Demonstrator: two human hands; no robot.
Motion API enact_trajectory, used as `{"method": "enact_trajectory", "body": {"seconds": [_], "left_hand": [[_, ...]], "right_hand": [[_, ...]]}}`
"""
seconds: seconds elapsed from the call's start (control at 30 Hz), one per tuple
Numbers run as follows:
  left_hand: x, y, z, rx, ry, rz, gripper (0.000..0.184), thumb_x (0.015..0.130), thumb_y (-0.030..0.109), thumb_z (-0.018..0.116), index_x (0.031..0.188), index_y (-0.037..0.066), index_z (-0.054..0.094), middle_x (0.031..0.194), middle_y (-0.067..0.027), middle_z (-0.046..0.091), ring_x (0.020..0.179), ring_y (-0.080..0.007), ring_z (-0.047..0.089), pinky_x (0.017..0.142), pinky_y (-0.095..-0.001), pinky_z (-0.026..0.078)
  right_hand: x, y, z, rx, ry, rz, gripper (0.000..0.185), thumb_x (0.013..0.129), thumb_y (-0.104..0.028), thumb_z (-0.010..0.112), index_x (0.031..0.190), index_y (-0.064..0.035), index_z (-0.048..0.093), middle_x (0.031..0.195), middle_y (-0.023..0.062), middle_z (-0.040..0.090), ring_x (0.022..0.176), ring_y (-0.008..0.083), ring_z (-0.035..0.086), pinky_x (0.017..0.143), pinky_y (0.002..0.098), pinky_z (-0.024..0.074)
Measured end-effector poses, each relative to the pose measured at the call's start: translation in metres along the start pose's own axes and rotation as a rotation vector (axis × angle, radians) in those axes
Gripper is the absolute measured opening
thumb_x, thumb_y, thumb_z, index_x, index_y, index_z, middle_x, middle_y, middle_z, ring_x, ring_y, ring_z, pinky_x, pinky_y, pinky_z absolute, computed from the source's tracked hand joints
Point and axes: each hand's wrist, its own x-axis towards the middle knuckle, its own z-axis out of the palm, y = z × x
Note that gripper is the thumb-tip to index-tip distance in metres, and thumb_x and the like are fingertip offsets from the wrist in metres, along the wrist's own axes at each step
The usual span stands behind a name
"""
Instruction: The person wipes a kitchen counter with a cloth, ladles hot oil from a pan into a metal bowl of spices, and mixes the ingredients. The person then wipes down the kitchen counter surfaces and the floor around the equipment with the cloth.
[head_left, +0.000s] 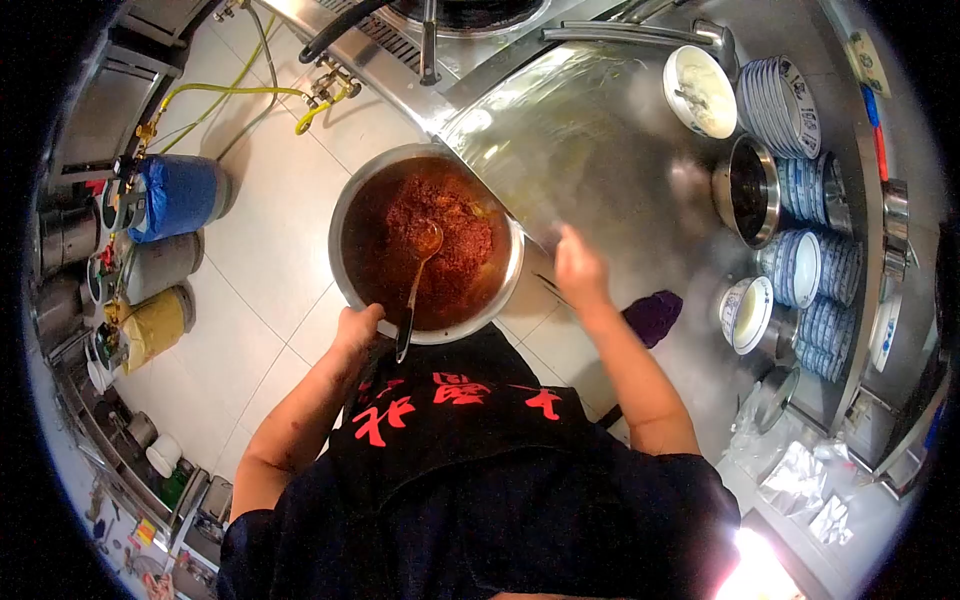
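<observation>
A large steel bowl (340,240) holds a dark red, chunky mixture (455,225) in reddish liquid. Inside it lies a metal spoon (414,285), its black handle resting over the near rim. My left hand (360,330) is closed on the bowl's near left rim, beside the spoon handle. To the right of the bowl, above the edge of the steel counter (590,150), my right hand (580,268) has its fingers closed and is blurred; whether it holds anything is hard to make out. A dark purple cloth (654,318) lies on the counter right of that hand.
Stacked plates (780,105) and bowls (793,268) line the counter's right side, with a white bowl (700,92), a steel pot (750,190) and a bowl of pale liquid (746,315). A stove is at the top. Gas cylinders (180,197) and hoses stand left.
</observation>
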Motion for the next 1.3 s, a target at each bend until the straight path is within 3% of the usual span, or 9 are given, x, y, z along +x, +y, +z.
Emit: {"method": "enact_trajectory", "body": {"seconds": [0.07,0.33,0.47,0.53,0.67,0.87,1.0,1.13,1.3], "left_hand": [[-0.014,0.014,0.001,-0.023,-0.007,-0.031,0.029,0.068,0.017,0.055,0.083,-0.008,0.057,0.068,-0.0126,0.057,0.05,-0.0202,0.052,0.042,-0.032,0.037],[-0.006,0.006,0.002,-0.073,-0.016,-0.03,0.031,0.069,0.015,0.054,0.087,-0.01,0.055,0.073,-0.0143,0.058,0.057,-0.0222,0.055,0.05,-0.0321,0.043],[-0.003,0.002,0.002,-0.107,-0.033,-0.052,0.032,0.069,0.015,0.054,0.087,-0.011,0.055,0.074,-0.014,0.058,0.056,-0.0219,0.055,0.049,-0.0328,0.043],[-0.006,0.005,0.002,-0.101,-0.03,-0.05,0.032,0.069,0.014,0.054,0.088,-0.012,0.055,0.074,-0.0142,0.058,0.057,-0.0219,0.055,0.05,-0.0333,0.043],[-0.011,0.008,0.004,-0.14,-0.05,-0.032,0.032,0.069,0.014,0.053,0.088,-0.012,0.054,0.075,-0.015,0.058,0.059,-0.0226,0.056,0.051,-0.0338,0.044],[-0.013,0.013,0.001,-0.068,-0.049,-0.009,0.033,0.07,0.014,0.052,0.09,-0.012,0.054,0.076,-0.0155,0.058,0.061,-0.0231,0.056,0.053,-0.0344,0.044],[-0.01,0.008,0.001,-0.083,-0.056,-0.028,0.033,0.07,0.015,0.053,0.09,-0.011,0.054,0.075,-0.0146,0.057,0.059,-0.0223,0.055,0.051,-0.0343,0.043],[-0.017,0.018,0.0,0.017,-0.051,-0.059,0.033,0.07,0.015,0.053,0.089,-0.011,0.054,0.073,-0.0136,0.057,0.057,-0.0219,0.054,0.05,-0.0341,0.042],[-0.014,0.015,0.003,-0.007,-0.058,-0.075,0.034,0.074,0.019,0.051,0.091,-0.01,0.055,0.073,-0.0136,0.058,0.058,-0.0218,0.055,0.051,-0.0331,0.043]], "right_hand": [[-0.025,0.001,0.016,0.054,0.074,-0.276,0.025,0.085,-0.014,0.046,0.107,-0.0088,0.056,0.066,0.0167,0.058,0.056,0.0321,0.056,0.05,0.0417,0.0428],[-0.025,0.004,0.005,0.042,0.0,0.015,0.026,0.085,-0.014,0.046,0.109,-0.0098,0.056,0.064,0.0164,0.056,0.055,0.0321,0.055,0.053,0.0386,0.0439],[-0.031,0.023,-0.006,0.17,0.286,-0.168,0.025,0.087,-0.015,0.044,0.108,-0.0086,0.055,0.078,0.018,0.059,0.069,0.0325,0.059,0.059,0.0388,0.0453],[-0.003,0.053,-0.029,0.077,0.225,0.217,0.025,0.088,-0.016,0.042,0.108,-0.0077,0.054,0.079,0.0184,0.059,0.069,0.0334,0.058,0.058,0.0392,0.045],[-0.004,0.061,-0.044,-0.062,0.174,0.323,0.027,0.088,-0.018,0.042,0.11,-0.0079,0.052,0.08,0.0191,0.06,0.071,0.0344,0.059,0.059,0.0402,0.0457],[-0.07,0.002,-0.009,0.08,-0.051,0.022,0.029,0.087,-0.021,0.043,0.11,-0.005,0.052,0.084,0.0212,0.06,0.075,0.0376,0.058,0.062,0.0461,0.0448],[-0.003,0.041,-0.038,0.059,0.267,0.148,0.029,0.088,-0.019,0.042,0.112,-0.0046,0.05,0.085,0.0212,0.059,0.074,0.0374,0.058,0.062,0.0432,0.0454],[-0.027,0.048,-0.027,-0.049,0.125,0.236,0.028,0.086,-0.016,0.044,0.111,-0.005,0.051,0.084,0.0217,0.059,0.073,0.0369,0.058,0.06,0.0442,0.0451],[-0.088,0.014,0.0,0.061,0.135,-0.153,0.032,0.088,-0.02,0.039,0.116,-0.007,0.049,0.079,0.0221,0.059,0.068,0.0385,0.056,0.06,0.0448,0.045]]}}
